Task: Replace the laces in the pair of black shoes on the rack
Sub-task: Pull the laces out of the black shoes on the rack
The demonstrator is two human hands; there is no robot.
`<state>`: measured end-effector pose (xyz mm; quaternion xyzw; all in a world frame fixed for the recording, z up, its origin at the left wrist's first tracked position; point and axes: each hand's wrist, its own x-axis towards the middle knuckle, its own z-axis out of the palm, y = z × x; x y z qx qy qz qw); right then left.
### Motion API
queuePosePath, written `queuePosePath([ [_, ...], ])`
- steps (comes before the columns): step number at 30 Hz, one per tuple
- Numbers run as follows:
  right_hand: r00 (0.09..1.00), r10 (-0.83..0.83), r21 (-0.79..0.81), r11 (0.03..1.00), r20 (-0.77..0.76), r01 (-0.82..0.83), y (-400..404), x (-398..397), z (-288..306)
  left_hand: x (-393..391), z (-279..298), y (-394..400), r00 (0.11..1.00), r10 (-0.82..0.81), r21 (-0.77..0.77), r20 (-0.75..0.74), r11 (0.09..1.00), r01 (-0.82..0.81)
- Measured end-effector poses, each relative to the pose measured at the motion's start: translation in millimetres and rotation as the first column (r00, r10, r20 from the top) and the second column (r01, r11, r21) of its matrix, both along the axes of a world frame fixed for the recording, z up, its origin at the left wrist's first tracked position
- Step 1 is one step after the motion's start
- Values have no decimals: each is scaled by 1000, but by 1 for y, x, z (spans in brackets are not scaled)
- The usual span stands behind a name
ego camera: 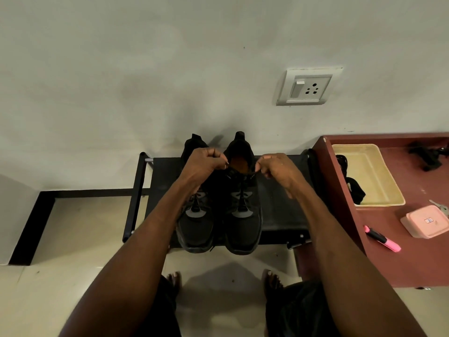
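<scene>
Nearest to us we see our bare feet (272, 280) on the pale floor, and our two forearms reaching forward over the black shoe rack (138, 195). On the fabric shelf of the rack stands the pair of black shoes, side by side and touching, toes toward us, heels against the wall. The left shoe (195, 224) is partly hidden under our left arm; the right shoe (243, 222) shows its orange insole.

Above the collar of the right shoe, our left hand (206, 164) and right hand (277, 169) are both curled, with thumb and fingers pinched together. We judge that each one holds an end of the black lace (242, 190), but the lace is thin and dark against the shoe, so we cannot see it clearly in the fingers.

The lace should be light, soft and limp, so it is best taken near its stiff tip. The shoe itself is light and may slide on the fabric when we pull.

To the right is a maroon table (418, 259) with a cream tray (371, 176), a pink highlighter (382, 238) and a pink box (426, 221). On the wall behind is a socket (308, 86).
</scene>
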<state>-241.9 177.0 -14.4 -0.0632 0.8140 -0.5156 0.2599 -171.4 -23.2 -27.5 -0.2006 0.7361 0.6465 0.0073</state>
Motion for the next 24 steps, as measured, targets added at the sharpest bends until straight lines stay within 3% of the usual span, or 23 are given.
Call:
queuePosePath([
  [4,990,114,-189,977,87,-96,-1,1,2,0,2,9,993,-94,316,-74,942,113],
  [8,988,114,-343,937,103,-73,1,0,2,2,9,8,986,0,601,-168,793,103],
  [10,990,129,-267,958,63,-108,4,-3,0,2,13,2,978,41,657,-206,746,107],
  [11,984,176,-140,975,8,-173,6,-4,0,2,15,-1,981,23,621,-194,777,105],
  [13,947,311,136,944,-78,-299,6,-2,0,3,15,-10,991,-120,348,-64,928,135],
  [15,946,295,209,942,-136,-264,3,0,1,7,12,-17,940,-312,95,137,949,301],
  [16,966,209,146,972,-155,-186,1,0,2,8,11,-19,908,-370,71,194,929,363],
  [18,998,-43,-224,974,-50,31,1,-3,6,11,10,-21,901,-396,118,179,917,380],
  [20,965,-130,-631,735,229,249,2,-6,17,12,14,-22,925,-374,230,64,908,351],
  [21,940,-107,-723,613,325,319,5,-8,19,12,16,-23,933,-360,293,-4,891,346],
  [22,928,-78,-758,555,363,343,9,-8,23,12,18,-23,937,-343,348,-63,872,343],
  [24,946,6,-725,644,324,245,19,-7,27,12,22,-22,942,-312,436,-127,835,335],
])
